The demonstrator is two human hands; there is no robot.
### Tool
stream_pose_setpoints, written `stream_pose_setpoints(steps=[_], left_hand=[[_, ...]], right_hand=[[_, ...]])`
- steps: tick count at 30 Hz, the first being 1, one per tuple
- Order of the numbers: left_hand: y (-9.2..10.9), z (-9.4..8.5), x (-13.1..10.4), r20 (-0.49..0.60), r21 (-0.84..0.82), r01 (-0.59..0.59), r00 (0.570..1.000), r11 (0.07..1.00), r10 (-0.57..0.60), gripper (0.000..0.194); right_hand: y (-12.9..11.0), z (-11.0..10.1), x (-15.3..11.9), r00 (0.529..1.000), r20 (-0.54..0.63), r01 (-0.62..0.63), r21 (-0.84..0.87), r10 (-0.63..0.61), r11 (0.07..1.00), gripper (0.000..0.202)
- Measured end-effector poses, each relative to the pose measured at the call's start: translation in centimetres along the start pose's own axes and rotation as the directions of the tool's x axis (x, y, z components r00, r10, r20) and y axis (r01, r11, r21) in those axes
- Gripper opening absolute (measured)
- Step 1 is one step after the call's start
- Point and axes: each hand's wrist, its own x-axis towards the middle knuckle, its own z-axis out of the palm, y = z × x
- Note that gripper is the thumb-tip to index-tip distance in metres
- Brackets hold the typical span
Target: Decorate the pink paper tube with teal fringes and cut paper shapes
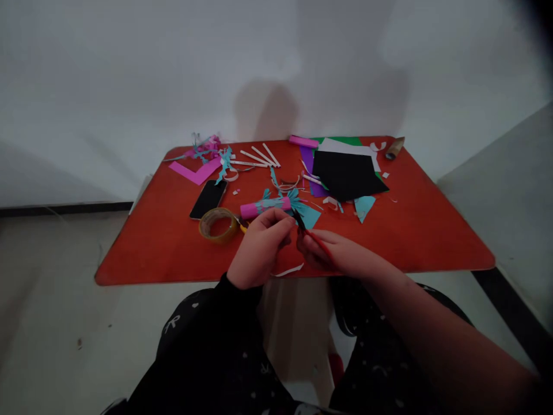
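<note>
My right hand [337,252] grips a pair of scissors [300,222] with red handles and dark blades. Its blades point up and to the left, towards my left fingertips. My left hand [262,246] is closed in a pinch just left of the blades; whatever small thing it holds is too hidden to name. Just beyond the hands lies a pink tube [249,211] wrapped with blue paper, a cut blue fringe [297,202] at its right end. Near the table's front edge, below the hands, is a white paper strip [289,270].
On the red table [151,242] are a tape roll [204,231], a phone [209,199], several white pens [260,154] and black paper [345,173] over coloured sheets. Paper scraps [207,150] lie back left. A brown cardboard tube [394,148] sits at the back right corner.
</note>
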Motion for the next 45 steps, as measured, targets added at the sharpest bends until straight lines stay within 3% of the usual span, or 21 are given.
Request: stream_pose_setpoints(steps=[9, 19, 32, 40, 45], left_hand=[[-0.1, 0.0, 0.0, -0.004, 0.049, -0.006, 1.0, 0.999, 0.006, 0.022], [-0.1, 0.0, 0.0, 0.0, 0.106, -0.017, 1.0, 0.994, 0.017, 0.019], [0.0, -0.1, 0.1, 0.019, 0.096, 0.015, 1.0, 0.995, -0.016, 0.019], [0.2, -0.5, 0.1, 0.039, 0.109, 0.022, 0.999, 0.994, -0.026, 0.02], [0.4, -1.0, 0.0, 0.052, 0.141, 0.031, 0.998, 0.989, -0.039, 0.019]], right_hand=[[0.3, -0.5, -0.1, 1.0, 0.018, -0.02, -0.094, 0.022, 0.995, 0.049], [0.4, -0.6, -0.3, 0.998, 0.021, 0.061, -0.217, -0.058, 0.974, 0.046], [0.3, -0.5, -0.3, 0.992, 0.026, 0.123, -0.2, -0.121, 0.972, 0.042], [1.1, -1.3, -0.6, 0.997, 0.046, -0.058, -0.07, 0.062, 0.996, 0.05], [1.4, -1.8, -0.5, 0.994, 0.076, -0.074, -0.072, 0.08, 0.995, 0.051]])
